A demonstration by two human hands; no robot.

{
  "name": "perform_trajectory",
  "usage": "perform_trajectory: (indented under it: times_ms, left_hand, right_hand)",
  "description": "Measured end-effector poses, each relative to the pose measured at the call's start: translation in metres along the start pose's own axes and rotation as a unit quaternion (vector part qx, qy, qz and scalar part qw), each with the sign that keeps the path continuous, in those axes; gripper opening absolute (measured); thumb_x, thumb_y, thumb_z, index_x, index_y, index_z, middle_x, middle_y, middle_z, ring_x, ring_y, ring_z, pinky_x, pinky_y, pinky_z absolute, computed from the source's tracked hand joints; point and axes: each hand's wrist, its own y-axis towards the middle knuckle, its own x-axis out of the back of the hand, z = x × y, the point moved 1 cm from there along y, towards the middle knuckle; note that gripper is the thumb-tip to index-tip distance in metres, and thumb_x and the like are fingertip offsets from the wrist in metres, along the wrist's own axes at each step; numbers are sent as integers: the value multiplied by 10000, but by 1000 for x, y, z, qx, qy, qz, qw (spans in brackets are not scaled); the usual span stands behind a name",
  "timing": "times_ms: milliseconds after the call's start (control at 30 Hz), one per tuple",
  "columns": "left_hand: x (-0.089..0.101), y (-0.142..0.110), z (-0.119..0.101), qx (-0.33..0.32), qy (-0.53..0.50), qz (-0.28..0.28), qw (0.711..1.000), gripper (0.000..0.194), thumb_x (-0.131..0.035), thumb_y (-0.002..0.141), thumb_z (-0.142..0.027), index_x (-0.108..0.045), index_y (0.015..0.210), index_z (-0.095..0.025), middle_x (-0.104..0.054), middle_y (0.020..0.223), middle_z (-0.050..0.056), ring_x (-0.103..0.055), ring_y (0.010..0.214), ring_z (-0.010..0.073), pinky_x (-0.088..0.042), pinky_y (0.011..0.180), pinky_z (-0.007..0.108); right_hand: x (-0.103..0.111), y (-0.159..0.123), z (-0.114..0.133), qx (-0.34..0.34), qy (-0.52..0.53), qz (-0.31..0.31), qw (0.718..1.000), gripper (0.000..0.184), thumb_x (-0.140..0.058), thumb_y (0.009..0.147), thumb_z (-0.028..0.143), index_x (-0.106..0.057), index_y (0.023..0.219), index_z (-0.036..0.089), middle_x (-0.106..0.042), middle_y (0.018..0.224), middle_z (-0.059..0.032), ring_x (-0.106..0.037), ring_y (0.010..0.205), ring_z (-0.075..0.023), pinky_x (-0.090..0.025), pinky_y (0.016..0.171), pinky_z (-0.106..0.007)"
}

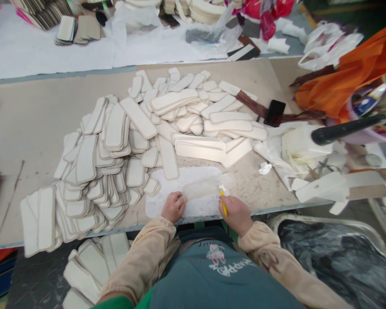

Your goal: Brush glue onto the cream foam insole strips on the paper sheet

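In front of me a pale rounded strip (201,185), blurred, lies on a white sheet (161,205) at the table's near edge. My left hand (174,207) is closed, its fingers curled at the strip's left end. A thin yellow-handled tool (224,205) is gripped in my right hand (237,212). Its whitish tip rests at or just above the strip's right end; whether it is a brush I cannot make out. Behind my hands spreads a large heap of similar off-white strips (169,156) with rounded ends.
A black phone (275,113) lies right of the heap. Further right stand a white container (304,143) with a black-handled item (347,128) over it, and orange cloth (350,73). A bin lined with black plastic (334,253) sits below right. More strips (90,266) lie below left.
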Motion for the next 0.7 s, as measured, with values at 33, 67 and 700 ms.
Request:
perform_trajectory:
  times_ms: [33,67,700]
  left_hand:
    - [0,0,0,-1,-1,1,1000,141,-520,843,-204,-653,877,-176,-540,985,94,-488,901,189,-469,805,358]
    - [0,0,0,-2,-2,2,1000,141,-519,843,-205,-653,882,-179,-539,984,93,-487,902,189,-471,803,358]
    - [1,1,1,-8,-10,-8,1000,140,-519,851,-211,-644,910,-189,-541,997,91,-498,906,185,-487,795,365]
  right_hand:
    - [-2,1,11,29,32,16,999,214,-462,877,229,-647,969,170,-659,780,-73,-609,764,-190,-462,687,-291]
    - [-3,1,20,52,72,25,996,211,-458,882,225,-641,974,176,-661,794,-68,-610,770,-182,-468,697,-286]
    - [-10,9,23,-72,382,0,921,191,-518,855,297,-661,930,195,-697,902,-43,-651,842,-160,-530,785,-279]
